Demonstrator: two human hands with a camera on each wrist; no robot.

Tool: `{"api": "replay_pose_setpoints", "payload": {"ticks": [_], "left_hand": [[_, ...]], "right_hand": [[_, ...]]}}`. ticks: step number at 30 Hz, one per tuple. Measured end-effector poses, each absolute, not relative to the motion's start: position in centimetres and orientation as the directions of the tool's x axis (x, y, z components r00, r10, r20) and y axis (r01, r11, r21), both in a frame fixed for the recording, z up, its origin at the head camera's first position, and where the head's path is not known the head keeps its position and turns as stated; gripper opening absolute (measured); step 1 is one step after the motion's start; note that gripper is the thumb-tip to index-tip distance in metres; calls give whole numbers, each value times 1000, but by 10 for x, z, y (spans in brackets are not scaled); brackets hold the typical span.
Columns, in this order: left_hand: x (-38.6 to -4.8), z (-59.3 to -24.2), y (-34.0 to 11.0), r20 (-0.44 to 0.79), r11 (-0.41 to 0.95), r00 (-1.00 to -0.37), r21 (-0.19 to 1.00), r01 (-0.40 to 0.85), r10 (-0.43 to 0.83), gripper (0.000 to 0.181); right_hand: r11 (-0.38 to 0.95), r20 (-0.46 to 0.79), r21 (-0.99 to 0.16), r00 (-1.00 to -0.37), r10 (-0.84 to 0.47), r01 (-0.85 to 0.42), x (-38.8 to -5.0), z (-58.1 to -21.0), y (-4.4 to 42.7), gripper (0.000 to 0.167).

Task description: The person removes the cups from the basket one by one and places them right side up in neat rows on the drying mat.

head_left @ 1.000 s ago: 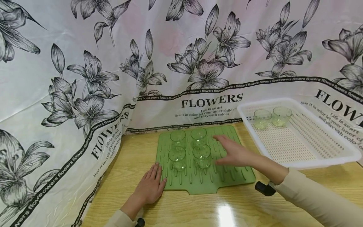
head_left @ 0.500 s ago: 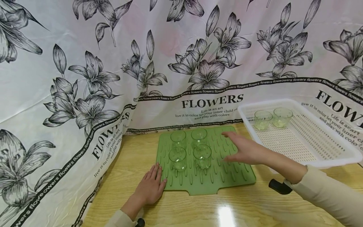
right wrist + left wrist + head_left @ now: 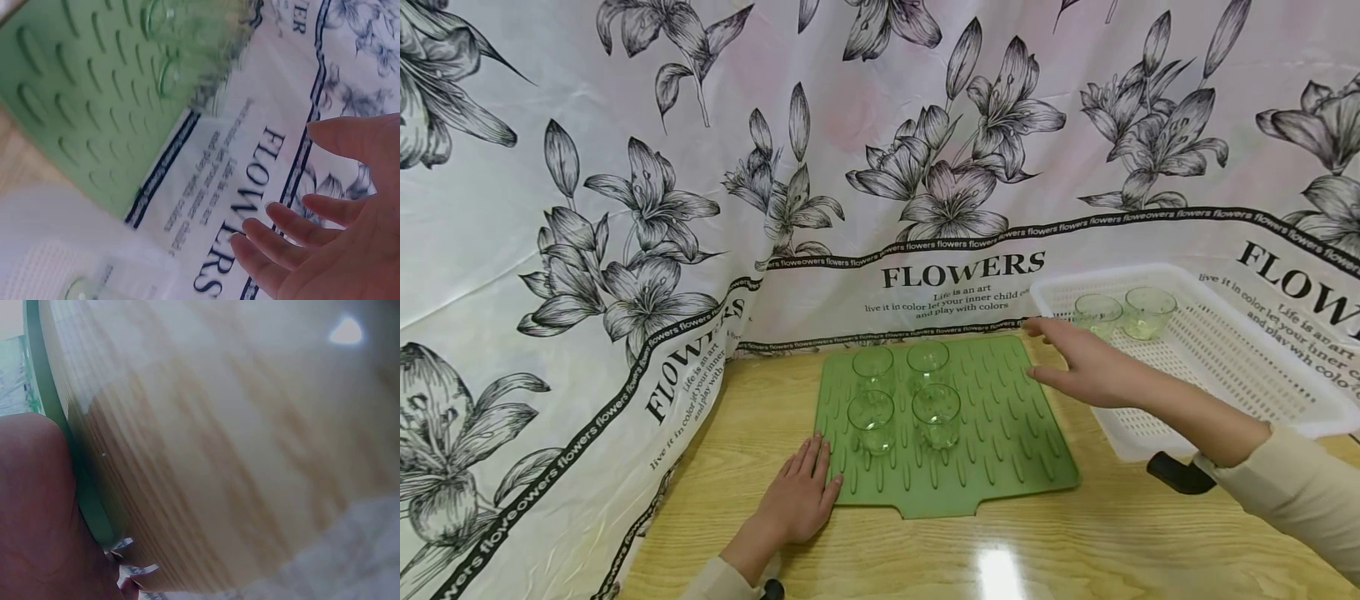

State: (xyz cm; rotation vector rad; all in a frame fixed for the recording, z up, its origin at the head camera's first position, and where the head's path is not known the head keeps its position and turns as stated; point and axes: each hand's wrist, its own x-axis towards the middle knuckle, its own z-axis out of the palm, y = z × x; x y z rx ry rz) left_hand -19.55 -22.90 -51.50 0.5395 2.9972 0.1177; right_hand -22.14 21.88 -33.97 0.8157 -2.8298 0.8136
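Several clear glasses stand upright on a green ridged mat (image 3: pixel 992 417), in two rows at its left and middle; the front pair are a left glass (image 3: pixel 871 423) and a right glass (image 3: pixel 936 418). My left hand (image 3: pixel 797 496) rests flat at the mat's left edge, fingers straight, holding nothing. Above the gap between mat and basket, my right hand (image 3: pixel 1086 364) hangs with spread fingers and nothing in its grasp. Two more glasses sit in the white basket: one glass (image 3: pixel 1150 313) is in plain sight, the other glass (image 3: pixel 1097 312) is partly behind the right hand.
The white plastic basket (image 3: pixel 1247 423) stands to the right of the mat on a wooden table (image 3: pixel 917 554). A flower-printed cloth (image 3: pixel 820 300) hangs behind and along the left. Black wrist mounts, such as the right one (image 3: pixel 1180 473), are strapped to the forearms.
My right hand has moved right and slightly up, away from the glasses on the mat and over to the basket's left edge. The left hand stays in place.
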Motion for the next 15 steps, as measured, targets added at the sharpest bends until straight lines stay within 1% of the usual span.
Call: {"api": "replay_pose_setpoints", "payload": {"ticks": [7, 12, 15], "left_hand": [[-196, -515, -229, -76, 935, -934, 93, 343, 350, 71], [-195, -514, -229, -84, 936, -934, 90, 341, 348, 70], [-193, -508, -226, -93, 935, -933, 107, 337, 347, 68]], "right_hand": [[772, 227, -433, -886, -405, -464, -239, -334, 247, 64], [794, 196, -451, -913, -357, -407, -251, -331, 267, 64], [796, 179, -469, -924, -337, -381, -257, -330, 276, 65]]}}
